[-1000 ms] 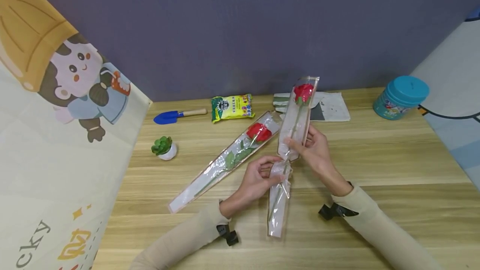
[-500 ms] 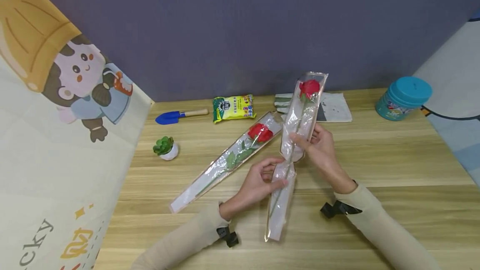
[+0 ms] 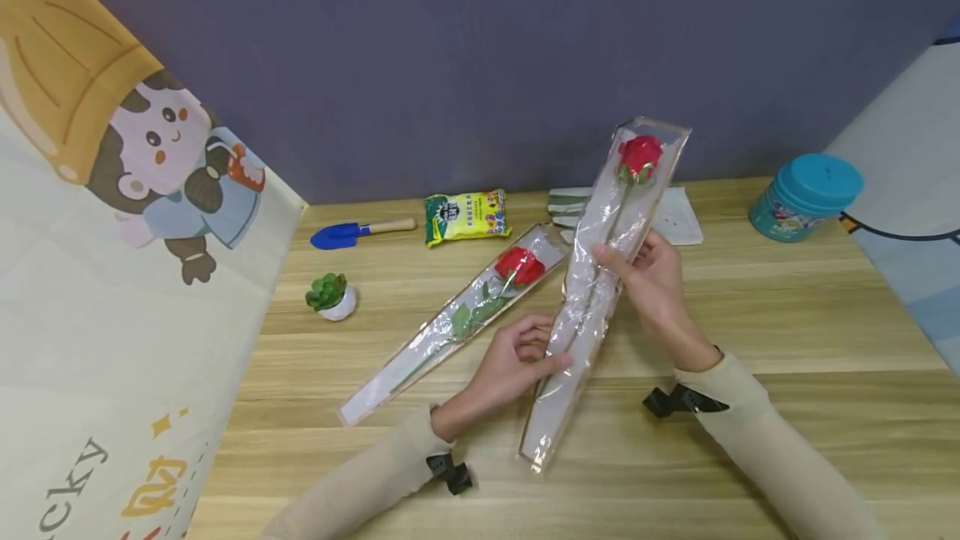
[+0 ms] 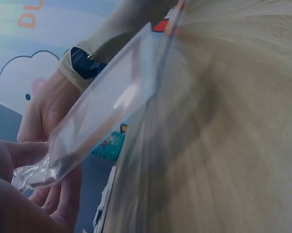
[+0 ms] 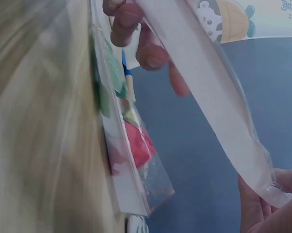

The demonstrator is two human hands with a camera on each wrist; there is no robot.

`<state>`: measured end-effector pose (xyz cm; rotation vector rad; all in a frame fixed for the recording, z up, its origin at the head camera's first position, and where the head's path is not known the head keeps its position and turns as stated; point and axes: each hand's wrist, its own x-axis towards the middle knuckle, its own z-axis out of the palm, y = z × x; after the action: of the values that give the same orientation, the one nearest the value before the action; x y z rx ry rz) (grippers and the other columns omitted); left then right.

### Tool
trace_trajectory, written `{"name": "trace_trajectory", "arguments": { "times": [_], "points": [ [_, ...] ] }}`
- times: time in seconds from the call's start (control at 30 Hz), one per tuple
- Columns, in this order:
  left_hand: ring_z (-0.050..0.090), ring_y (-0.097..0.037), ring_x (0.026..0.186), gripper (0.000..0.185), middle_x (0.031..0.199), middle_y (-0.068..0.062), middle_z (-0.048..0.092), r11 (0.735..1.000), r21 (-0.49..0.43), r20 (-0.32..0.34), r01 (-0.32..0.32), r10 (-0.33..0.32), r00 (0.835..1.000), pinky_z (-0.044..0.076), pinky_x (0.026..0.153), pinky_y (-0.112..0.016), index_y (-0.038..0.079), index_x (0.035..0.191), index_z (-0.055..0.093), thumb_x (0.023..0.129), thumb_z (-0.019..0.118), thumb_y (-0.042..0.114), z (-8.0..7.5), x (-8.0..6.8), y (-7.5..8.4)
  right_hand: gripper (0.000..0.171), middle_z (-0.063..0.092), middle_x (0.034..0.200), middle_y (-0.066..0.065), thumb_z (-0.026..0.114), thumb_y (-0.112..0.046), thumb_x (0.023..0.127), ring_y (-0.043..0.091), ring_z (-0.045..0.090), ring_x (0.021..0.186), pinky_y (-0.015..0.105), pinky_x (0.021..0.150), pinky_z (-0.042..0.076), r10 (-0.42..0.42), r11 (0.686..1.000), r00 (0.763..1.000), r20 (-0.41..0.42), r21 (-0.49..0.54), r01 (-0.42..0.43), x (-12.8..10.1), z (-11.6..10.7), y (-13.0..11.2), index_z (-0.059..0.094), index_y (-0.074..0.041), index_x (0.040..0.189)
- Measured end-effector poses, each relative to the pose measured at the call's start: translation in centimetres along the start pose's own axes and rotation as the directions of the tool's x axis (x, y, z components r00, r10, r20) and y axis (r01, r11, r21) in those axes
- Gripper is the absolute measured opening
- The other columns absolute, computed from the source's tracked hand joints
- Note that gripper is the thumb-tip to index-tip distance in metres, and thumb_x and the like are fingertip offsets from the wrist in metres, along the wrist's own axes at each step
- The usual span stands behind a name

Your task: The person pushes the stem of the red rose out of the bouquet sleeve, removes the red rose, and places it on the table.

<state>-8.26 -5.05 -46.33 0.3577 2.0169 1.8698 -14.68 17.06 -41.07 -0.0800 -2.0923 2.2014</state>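
Note:
A red rose in a long clear sleeve with white backing is held above the table, its bloom end pointing up and right. My right hand grips the sleeve's right edge near mid-length, thumb on the front. Lower down, my left hand pinches the sleeve between thumb and fingers. In the left wrist view the clear sleeve runs between thumb and fingers. A second wrapped rose lies slanted on the table to the left; the right wrist view shows its red bloom too.
Along the back lie a blue trowel, a yellow-green packet and pale gloves, partly hidden by the held sleeve. A small potted succulent stands at left. At far right is a teal lidded tub.
The held wrapped rose, bent sharply between my hands a second ago, is now nearly straight. Its bloom end and my right hand have moved up and right.

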Motion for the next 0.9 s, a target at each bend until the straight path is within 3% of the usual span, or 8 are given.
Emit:
{"name": "trace_trajectory", "arguments": {
  "times": [0.23, 0.4, 0.9],
  "points": [
    [0.066, -0.001, 0.078, 0.047, 0.113, -0.03, 0.073, 1.0, 0.008, 0.014, -0.029, 0.029, 0.999, 0.06, 0.076, -0.015, -0.003, 0.132, 0.062, 0.088, 0.079, 0.002, -0.5, -0.1, -0.3, 0.036, 0.076, 0.102, -0.005, 0.081, -0.005, 0.089, 0.005, 0.075, 0.086, 0.021, 0.075, 0.064, -0.048, 0.994, 0.997, -0.066, 0.097, 0.054, 0.7, -0.6, -0.9, 0.065, -0.007, 0.122],
    [0.064, -0.002, 0.079, 0.049, 0.115, -0.03, 0.073, 0.999, 0.021, 0.007, -0.028, 0.028, 1.0, 0.059, 0.078, -0.016, -0.003, 0.131, 0.063, 0.085, 0.079, -0.002, -0.5, -0.1, -0.3, 0.033, 0.077, 0.099, -0.005, 0.08, -0.004, 0.089, 0.006, 0.075, 0.083, 0.022, 0.073, 0.064, -0.048, 0.992, 0.997, -0.062, 0.117, 0.055, 0.9, -0.7, -1.3, 0.066, -0.009, 0.118],
    [0.059, -0.001, 0.066, 0.045, 0.109, -0.032, 0.073, 0.998, 0.041, -0.011, -0.042, 0.043, 0.999, 0.051, 0.062, -0.013, -0.005, 0.125, 0.064, 0.082, 0.08, -0.005, -0.7, -0.4, 0.1, 0.035, 0.075, 0.102, -0.007, 0.08, -0.002, 0.089, 0.006, 0.074, 0.085, 0.021, 0.074, 0.064, -0.033, 0.996, 0.999, -0.043, 0.087, 0.037, 0.7, -0.5, -0.8, 0.065, -0.011, 0.12]
  ]
}}
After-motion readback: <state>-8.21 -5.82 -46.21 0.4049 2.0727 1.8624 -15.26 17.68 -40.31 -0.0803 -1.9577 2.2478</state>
